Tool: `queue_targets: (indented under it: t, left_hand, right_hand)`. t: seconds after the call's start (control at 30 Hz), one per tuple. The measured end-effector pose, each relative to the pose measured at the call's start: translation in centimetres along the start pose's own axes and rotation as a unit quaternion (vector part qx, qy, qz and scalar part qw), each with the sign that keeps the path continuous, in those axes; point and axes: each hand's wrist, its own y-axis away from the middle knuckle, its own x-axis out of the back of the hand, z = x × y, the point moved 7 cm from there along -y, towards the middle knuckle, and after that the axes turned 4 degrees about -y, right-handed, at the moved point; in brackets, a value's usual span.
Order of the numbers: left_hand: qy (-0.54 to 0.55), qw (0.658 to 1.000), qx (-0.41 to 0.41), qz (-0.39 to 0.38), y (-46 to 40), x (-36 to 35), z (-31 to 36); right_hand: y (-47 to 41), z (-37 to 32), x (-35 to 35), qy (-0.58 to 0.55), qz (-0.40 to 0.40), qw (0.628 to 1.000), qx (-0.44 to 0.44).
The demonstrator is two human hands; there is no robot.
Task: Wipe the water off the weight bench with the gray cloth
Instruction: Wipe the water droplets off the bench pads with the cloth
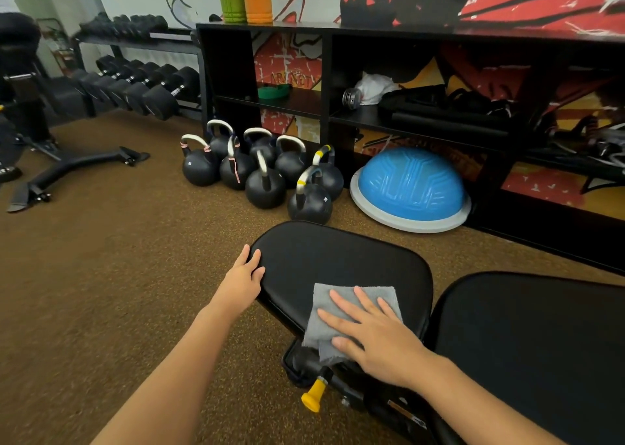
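Note:
The black padded seat of the weight bench (341, 258) fills the lower middle of the head view, with its longer back pad (534, 336) at the right. A gray cloth (321, 309) lies flat on the seat's near edge, one corner hanging over it. My right hand (372, 333) presses flat on the cloth with straight, spread fingers. My left hand (243, 279) rests on the seat's left edge, fingers lying over the rim. I cannot make out water drops on the pad.
A yellow adjustment knob (314, 395) sticks out under the seat. Several black kettlebells (263, 174) and a blue balance dome (411, 187) sit on the brown floor beyond the bench. A black shelf unit (324, 72) and a dumbbell rack (142, 86) stand behind.

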Motion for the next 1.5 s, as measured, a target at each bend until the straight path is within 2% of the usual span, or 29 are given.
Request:
queue_targets:
  t: [0.27,0.57,0.73,0.8,0.87,1.0,1.13,1.2,1.5]
  left_hand:
    - [-0.006,1.0,0.012,0.006,0.1,0.0,0.3]
    - [-0.061,0.998,0.014,0.012,1.3,0.2,2.0]
    - [-0.034,0.999,0.036,0.002,2.4,-0.5,2.3]
    - [-0.048,0.999,-0.004,0.02,3.2,-0.8,3.7]
    - [-0.041,0.996,-0.073,0.025,4.8,-1.5,6.3]
    - [-0.049,0.976,-0.199,-0.07,8.7,-5.2,10.9]
    - [-0.17,0.94,-0.275,-0.105,11.4,-8.4,13.2]
    - [-0.212,0.93,-0.284,-0.1,12.5,-9.5,14.0]
    - [-0.245,0.935,-0.243,-0.084,12.1,-11.7,16.3]
  right_hand:
    - [-1.8,-0.7,0.1,-0.004,0.015,0.999,-0.033]
    - [0.8,-2.1,-0.7,0.018,0.017,0.999,0.024]
    - [2.3,-1.1,0.1,-0.004,-0.037,0.997,0.061]
    - [2.8,-0.5,1.1,-0.039,-0.06,0.995,0.062]
    - [3.2,0.6,2.7,-0.086,-0.042,0.995,0.041]
    - [4.4,4.3,4.7,-0.116,0.029,0.992,-0.027]
    - [6.0,6.3,4.8,-0.116,0.049,0.989,-0.081]
    - [6.8,6.8,4.7,-0.126,0.057,0.986,-0.097]
    - [8.8,8.2,4.1,-0.21,0.062,0.963,-0.157]
